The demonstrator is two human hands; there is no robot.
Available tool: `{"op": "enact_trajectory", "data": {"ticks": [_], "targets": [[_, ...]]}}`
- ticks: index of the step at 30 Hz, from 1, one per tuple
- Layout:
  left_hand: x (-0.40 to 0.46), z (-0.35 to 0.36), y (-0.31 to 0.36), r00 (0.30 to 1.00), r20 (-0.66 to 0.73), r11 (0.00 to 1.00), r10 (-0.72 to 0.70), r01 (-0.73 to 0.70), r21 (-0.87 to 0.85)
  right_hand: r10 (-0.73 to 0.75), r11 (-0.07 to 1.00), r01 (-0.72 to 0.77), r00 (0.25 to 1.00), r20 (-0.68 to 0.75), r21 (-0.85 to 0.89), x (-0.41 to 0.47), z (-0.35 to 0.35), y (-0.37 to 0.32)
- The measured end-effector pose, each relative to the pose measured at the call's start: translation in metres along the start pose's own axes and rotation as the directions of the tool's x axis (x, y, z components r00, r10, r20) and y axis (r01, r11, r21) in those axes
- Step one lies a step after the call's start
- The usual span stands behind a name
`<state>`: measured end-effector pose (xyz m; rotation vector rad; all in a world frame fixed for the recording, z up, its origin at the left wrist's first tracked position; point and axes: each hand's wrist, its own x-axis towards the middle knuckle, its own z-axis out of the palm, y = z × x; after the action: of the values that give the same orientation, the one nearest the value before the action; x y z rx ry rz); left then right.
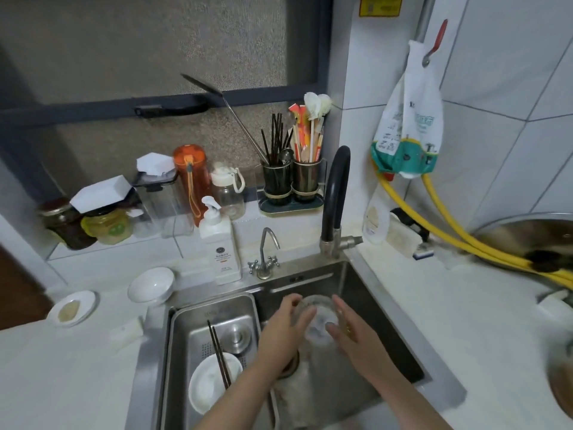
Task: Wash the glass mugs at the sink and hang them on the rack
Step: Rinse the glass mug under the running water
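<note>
Holding a glass mug (pixel 319 321) over the sink (pixel 366 305), we have one hand on each side of it. Our left hand (pixel 286 325) curls round the mug's left side, grip clamped on the glass. Our right hand (pixel 353 333) lies against the right side with fingers (pixel 341 308) nearly straight, grip apart. Both arms reach forward from below. The mug sits just below the black tap (pixel 336 193), right of the steel tray (pixel 214 342).
</note>
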<state>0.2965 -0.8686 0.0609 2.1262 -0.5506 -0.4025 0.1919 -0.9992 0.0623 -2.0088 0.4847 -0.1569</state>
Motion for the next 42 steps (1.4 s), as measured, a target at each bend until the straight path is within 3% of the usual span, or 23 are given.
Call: {"op": "enact_trajectory", "data": {"ticks": [9,13,16,20,22,25,28,31,39,42], "targets": [[0.000,0.001,0.025,1.000,-0.026,0.994,0.005,-0.003,0.105,0.144,0.981,-0.131,0.986,-0.080,0.146,0.002,-0.010,-0.011],[-0.002,0.009,0.029,0.994,-0.078,0.996,-0.075,0.070,-0.056,0.180,0.971,-0.176,0.984,-0.011,0.160,0.005,-0.014,-0.012],[-0.005,0.017,0.028,0.985,-0.134,0.982,-0.110,0.086,-0.167,0.181,0.982,-0.184,0.982,0.062,0.041,0.003,-0.021,-0.022],[-0.011,0.021,0.028,0.970,-0.210,0.978,-0.123,0.082,-0.193,0.088,0.961,-0.063,0.993,0.081,-0.271,0.007,-0.033,-0.019],[-0.015,0.021,0.028,0.961,-0.239,0.972,-0.136,0.082,-0.222,0.031,0.949,0.005,0.994,0.109,-0.315,0.012,-0.037,-0.019],[-0.021,0.017,0.026,0.953,-0.268,0.964,-0.140,0.070,-0.255,-0.114,0.965,0.140,0.986,0.124,-0.223,0.021,-0.038,-0.015],[-0.028,0.017,0.024,0.944,-0.279,0.946,-0.179,0.088,-0.311,-0.054,0.997,0.039,0.960,0.275,0.060,0.025,-0.033,-0.012],[-0.035,0.022,0.018,0.898,-0.358,0.917,-0.256,0.108,-0.385,-0.077,0.984,0.022,0.949,0.304,0.178,0.023,-0.023,-0.010],[-0.066,0.005,-0.007,0.883,-0.277,0.788,-0.380,0.151,-0.597,-0.128,0.973,0.052,0.932,0.340,0.224,0.017,0.020,-0.019],[-0.083,-0.020,-0.015,0.855,-0.340,0.804,-0.393,0.139,-0.578,-0.182,0.971,0.112,0.918,0.352,0.209,0.013,0.049,-0.035]]}}
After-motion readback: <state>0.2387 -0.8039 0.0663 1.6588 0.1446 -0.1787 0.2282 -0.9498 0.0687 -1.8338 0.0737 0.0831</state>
